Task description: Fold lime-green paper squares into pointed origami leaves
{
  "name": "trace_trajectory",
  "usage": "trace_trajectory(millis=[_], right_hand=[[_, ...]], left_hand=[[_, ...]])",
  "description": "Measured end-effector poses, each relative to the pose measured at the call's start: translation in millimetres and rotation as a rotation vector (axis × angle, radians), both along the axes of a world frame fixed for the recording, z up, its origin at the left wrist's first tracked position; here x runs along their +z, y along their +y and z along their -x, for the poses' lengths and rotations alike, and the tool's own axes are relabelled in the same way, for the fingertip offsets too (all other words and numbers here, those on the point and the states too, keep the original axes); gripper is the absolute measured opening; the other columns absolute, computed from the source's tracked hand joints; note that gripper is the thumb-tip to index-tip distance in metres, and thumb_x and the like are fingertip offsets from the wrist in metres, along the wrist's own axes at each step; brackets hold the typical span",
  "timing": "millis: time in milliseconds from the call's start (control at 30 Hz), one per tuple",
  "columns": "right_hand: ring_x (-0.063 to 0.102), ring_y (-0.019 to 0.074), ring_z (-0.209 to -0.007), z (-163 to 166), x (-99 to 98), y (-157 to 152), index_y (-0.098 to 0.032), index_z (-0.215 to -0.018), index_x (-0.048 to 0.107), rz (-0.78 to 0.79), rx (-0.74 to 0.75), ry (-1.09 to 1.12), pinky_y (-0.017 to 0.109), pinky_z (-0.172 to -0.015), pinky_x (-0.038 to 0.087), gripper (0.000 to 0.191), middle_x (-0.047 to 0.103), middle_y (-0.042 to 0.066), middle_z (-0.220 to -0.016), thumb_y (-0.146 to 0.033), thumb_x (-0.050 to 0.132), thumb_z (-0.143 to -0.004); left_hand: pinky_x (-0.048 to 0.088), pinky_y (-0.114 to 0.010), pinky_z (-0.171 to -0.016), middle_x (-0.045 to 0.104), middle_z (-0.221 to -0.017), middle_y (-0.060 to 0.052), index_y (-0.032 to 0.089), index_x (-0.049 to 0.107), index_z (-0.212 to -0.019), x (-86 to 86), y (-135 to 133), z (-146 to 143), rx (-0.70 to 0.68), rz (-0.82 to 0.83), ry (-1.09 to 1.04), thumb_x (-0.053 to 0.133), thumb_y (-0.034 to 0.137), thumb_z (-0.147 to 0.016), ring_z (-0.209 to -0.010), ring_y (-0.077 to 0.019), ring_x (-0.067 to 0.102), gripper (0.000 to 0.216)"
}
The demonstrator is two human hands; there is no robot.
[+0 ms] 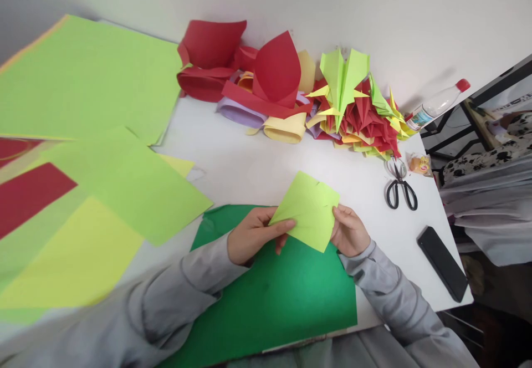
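A small light-green sheet of paper (310, 210) is held up between both hands, with short slits or creases near its upper right corner. My left hand (255, 232) pinches its left corner, thumb on top and fingers beneath. At the right corner, my right hand (349, 229) grips the edge between thumb and fingers. Under the hands lies a large dark-green sheet (286, 296), partly covered by my left sleeve.
Large green sheets (103, 80) and a yellow sheet (78, 257) spread over the left. Rolled red paper (276, 69) and folded paper pieces (357, 107) line the wall. Scissors (399, 185), a black case (443, 262), a wrapped snack (419, 164) and a plastic bottle (436, 105) are on the right.
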State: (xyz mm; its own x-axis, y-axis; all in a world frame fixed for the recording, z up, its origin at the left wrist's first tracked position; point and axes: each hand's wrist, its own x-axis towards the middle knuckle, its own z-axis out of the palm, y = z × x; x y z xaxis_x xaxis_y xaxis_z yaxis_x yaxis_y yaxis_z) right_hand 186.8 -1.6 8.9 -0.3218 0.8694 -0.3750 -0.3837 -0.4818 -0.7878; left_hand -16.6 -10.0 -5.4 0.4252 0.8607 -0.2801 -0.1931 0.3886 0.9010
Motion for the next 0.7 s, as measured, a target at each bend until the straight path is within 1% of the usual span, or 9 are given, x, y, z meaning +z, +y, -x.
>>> trace_trajectory(millis=[67,133,233,367,433,567,633,700], right_hand=[[0.065,0.0168,-0.062,-1,-3.7,0,-0.019,-0.080,0.068,-0.030,-0.021,-0.028,0.028,-0.057,0.051,0.029,0.070,0.002,-0.070,-0.042,0.077,-0.066],[0.059,0.0129,-0.052,-3,-8.1,0,-0.019,-0.077,0.068,-0.077,-0.040,-0.075,0.025,-0.052,0.048,0.025,0.068,0.000,-0.063,-0.039,0.077,-0.067],[0.055,0.0106,-0.047,-4,-12.0,0,-0.019,-0.077,0.069,-0.122,-0.052,-0.124,0.023,-0.049,0.046,0.023,0.065,-0.002,-0.058,-0.040,0.075,-0.071],[0.061,0.0142,-0.055,-1,-9.4,-1,-0.020,-0.080,0.071,-0.111,-0.031,-0.126,0.026,-0.052,0.048,0.026,0.070,0.000,-0.067,-0.044,0.075,-0.070],[0.063,0.0156,-0.060,1,-7.4,0,-0.020,-0.080,0.072,-0.105,-0.020,-0.109,0.028,-0.057,0.050,0.026,0.071,0.001,-0.071,-0.043,0.076,-0.069],[0.064,0.0148,-0.067,-1,-8.4,-1,-0.021,-0.084,0.072,-0.108,-0.035,-0.085,0.029,-0.069,0.051,0.024,0.072,0.000,-0.079,-0.034,0.080,-0.066],[0.064,0.0142,-0.068,-3,-10.5,-1,-0.021,-0.086,0.072,-0.118,-0.017,-0.103,0.029,-0.072,0.051,0.025,0.072,-0.001,-0.078,-0.030,0.081,-0.065],[0.064,0.0144,-0.072,-6,-12.1,-1,-0.020,-0.088,0.072,-0.161,0.012,-0.141,0.029,-0.075,0.051,0.026,0.071,-0.002,-0.077,-0.026,0.081,-0.065]], left_hand=[[0.043,-0.021,-0.038,0.055,-0.047,0.003,0.015,0.056,-0.064,-0.3,0,0,0.028,0.003,0.003,0.070,0.048,-0.071,-0.039,-0.0093,0.049,0.036],[0.044,-0.021,-0.038,0.056,-0.048,0.003,0.015,0.056,-0.066,0.0,-1,-1,0.034,-0.013,0.025,0.069,0.045,-0.072,-0.039,-0.0098,0.051,0.034],[0.045,-0.021,-0.038,0.057,-0.050,0.004,0.015,0.054,-0.066,2.3,-1,-3,0.038,-0.102,0.084,0.067,0.041,-0.073,-0.039,-0.0096,0.053,0.030],[0.047,-0.019,-0.039,0.054,-0.053,0.005,0.016,0.053,-0.067,6.0,-3,-5,0.103,-0.266,0.144,0.060,0.035,-0.079,-0.041,-0.0088,0.053,0.024],[0.048,-0.019,-0.039,0.053,-0.053,0.005,0.016,0.054,-0.069,7.0,-3,-5,0.120,-0.319,0.155,0.058,0.033,-0.081,-0.042,-0.0087,0.053,0.021],[0.050,-0.019,-0.040,0.054,-0.054,0.005,0.016,0.055,-0.071,8.2,-3,-5,0.087,-0.313,0.135,0.058,0.034,-0.082,-0.043,-0.0091,0.054,0.021],[0.051,-0.020,-0.040,0.055,-0.055,0.004,0.016,0.056,-0.071,9.2,-2,-5,0.068,-0.293,0.128,0.059,0.036,-0.081,-0.044,-0.0096,0.055,0.023],[0.051,-0.020,-0.040,0.056,-0.055,0.004,0.015,0.057,-0.072,10.3,-1,-5,0.059,-0.278,0.122,0.060,0.039,-0.080,-0.044,-0.0099,0.055,0.025]])
